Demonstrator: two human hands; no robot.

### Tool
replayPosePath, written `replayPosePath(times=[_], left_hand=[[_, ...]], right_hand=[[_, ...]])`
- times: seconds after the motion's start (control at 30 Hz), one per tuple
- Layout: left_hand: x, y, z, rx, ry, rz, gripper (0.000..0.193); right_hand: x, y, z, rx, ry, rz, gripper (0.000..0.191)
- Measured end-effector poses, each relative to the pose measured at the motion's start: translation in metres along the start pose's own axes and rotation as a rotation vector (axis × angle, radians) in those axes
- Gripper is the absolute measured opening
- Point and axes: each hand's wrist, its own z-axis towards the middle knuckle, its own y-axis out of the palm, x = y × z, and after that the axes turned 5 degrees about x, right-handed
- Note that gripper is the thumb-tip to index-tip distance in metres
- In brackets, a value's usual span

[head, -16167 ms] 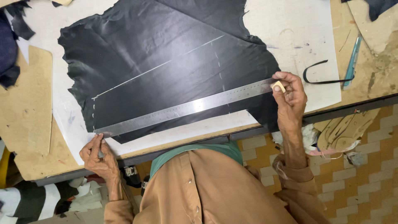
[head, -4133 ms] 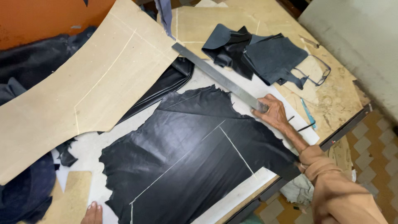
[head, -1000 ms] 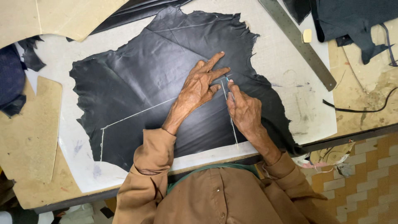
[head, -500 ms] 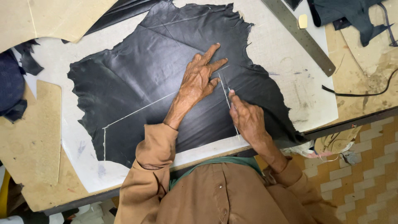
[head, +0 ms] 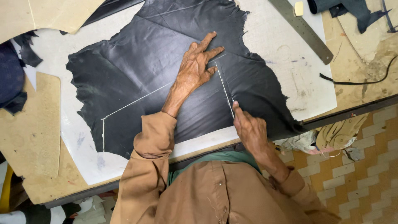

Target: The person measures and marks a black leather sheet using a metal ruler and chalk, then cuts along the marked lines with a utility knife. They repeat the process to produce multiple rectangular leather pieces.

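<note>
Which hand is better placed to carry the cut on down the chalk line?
Right. The right hand sits on the chalk line near its lower end, fingers pinched as if on a small blade, too hidden to confirm. The left hand lies flat, pinning the leather beside the line.

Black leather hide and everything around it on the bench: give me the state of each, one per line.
black leather hide: spread flat, chalk lines marked on it.
left hand: fingers spread, pressing on the hide.
right hand: fingertips at the near end of a chalk line; any tool hidden.
metal ruler: lying aside, untouched.
white cutting board: under the hide.
</note>
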Motion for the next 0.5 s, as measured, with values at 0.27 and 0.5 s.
replayPosePath(times=[0.27,0.5], left_hand=[[0.012,0.001,-0.003,0.001,-0.014,0.082,0.067],[0.041,0.004,-0.091,0.464,-0.037,0.018,0.034]], right_hand=[[0.024,-0.019,-0.115,-0.441,0.301,-0.139,0.051],[0.106,-0.075,-0.092,0.225,0.291,0.051,0.036]])
